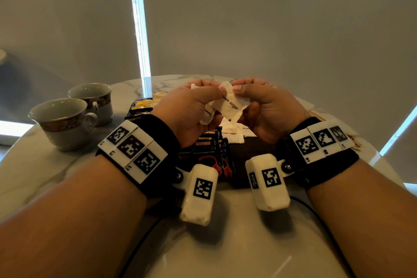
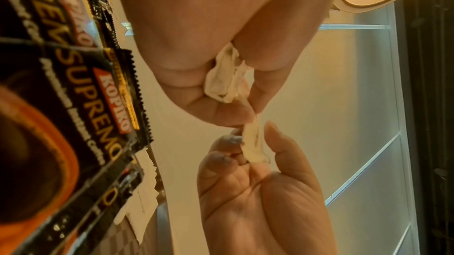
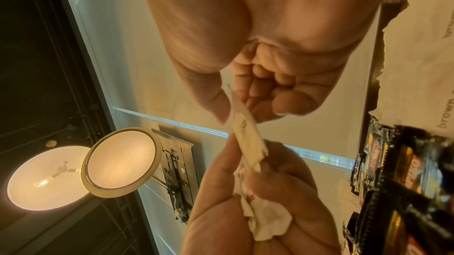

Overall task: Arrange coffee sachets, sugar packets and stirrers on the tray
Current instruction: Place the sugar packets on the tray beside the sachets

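Both hands are raised above the dark tray. My left hand grips a crumpled bunch of white sugar packets in its palm. Its thumb also pinches the top of one "brown sugar" packet. My right hand pinches that same packet at its upper edge between thumb and forefinger. Black Kopiko coffee sachets lie fanned on the tray's left side. More sugar packets lie flat beside them, partly hidden under the hands. No stirrer shows plainly.
Two empty teacups stand at the left on the round marble table. More black and yellow sachets lie behind the left hand. A black cable runs across the near tabletop.
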